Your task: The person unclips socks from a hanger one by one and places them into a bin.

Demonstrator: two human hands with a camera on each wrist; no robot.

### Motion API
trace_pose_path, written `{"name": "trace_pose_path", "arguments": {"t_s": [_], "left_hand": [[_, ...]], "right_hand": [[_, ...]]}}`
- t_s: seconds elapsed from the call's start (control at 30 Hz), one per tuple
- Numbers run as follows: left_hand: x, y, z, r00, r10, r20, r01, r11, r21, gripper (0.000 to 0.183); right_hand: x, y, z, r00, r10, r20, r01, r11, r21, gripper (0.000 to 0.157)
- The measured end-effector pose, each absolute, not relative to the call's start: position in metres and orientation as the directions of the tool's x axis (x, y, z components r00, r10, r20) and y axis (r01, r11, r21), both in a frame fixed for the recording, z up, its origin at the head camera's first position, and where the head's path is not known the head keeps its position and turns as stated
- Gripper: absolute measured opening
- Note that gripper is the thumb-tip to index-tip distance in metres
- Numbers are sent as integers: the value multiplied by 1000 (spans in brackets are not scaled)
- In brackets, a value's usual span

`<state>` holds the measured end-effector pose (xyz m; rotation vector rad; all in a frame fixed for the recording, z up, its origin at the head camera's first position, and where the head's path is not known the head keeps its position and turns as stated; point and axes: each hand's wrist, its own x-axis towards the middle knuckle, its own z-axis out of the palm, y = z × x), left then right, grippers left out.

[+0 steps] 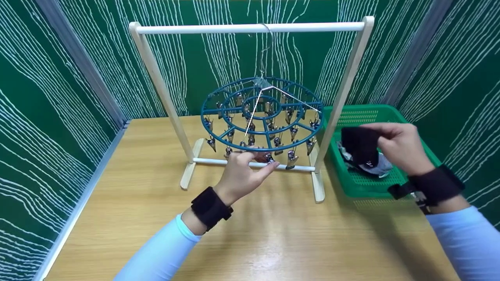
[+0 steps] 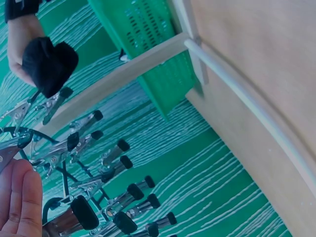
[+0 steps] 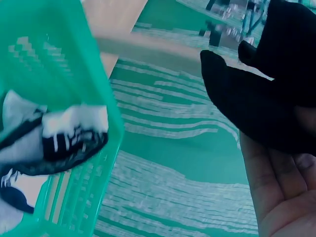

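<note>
A round blue drying hanger with several metal clips hangs by its hook from a rack's white top bar. At its front edge my left hand pinches one clip between thumb and fingers; in the left wrist view the fingers lie beside metal clips with black tips. To the right, my right hand holds a black sock above the green basket. The sock is bunched and partly folded in the right wrist view.
Grey, white and black socks lie in the basket, right of the rack. The wooden rack's right post stands between hanger and basket. Its lower white bar runs just above the wooden table. Green patterned walls surround it.
</note>
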<state>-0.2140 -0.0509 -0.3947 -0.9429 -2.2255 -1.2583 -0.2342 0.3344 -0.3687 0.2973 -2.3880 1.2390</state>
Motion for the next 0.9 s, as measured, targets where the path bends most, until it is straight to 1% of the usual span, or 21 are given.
{"name": "trace_pose_path", "arguments": {"t_s": [0.07, 0.23, 0.33, 0.5, 0.63, 0.9], "left_hand": [[-214, -51, -395, -688, 355, 633, 725, 362, 586, 20], [-214, -51, -395, -694, 350, 629, 720, 347, 601, 18], [-215, -51, -395, -692, 348, 632, 721, 340, 603, 18], [-215, -52, -395, -694, 350, 629, 720, 338, 606, 18], [-215, -52, -394, -704, 346, 621, 710, 338, 618, 18], [-215, -52, -396, -697, 347, 627, 717, 352, 602, 17]], "right_hand": [[-239, 342, -367, -890, 22, 454, -347, 614, -709, 27], [-254, 364, -364, -925, 38, 379, -233, 729, -644, 45], [-263, 374, -364, -944, 50, 327, -168, 779, -604, 46], [-278, 391, -364, -974, 63, 215, -78, 803, -591, 46], [-291, 404, -366, -985, 68, 160, -35, 825, -565, 46], [-316, 413, -383, -989, 39, 142, -25, 905, -425, 50]]}}
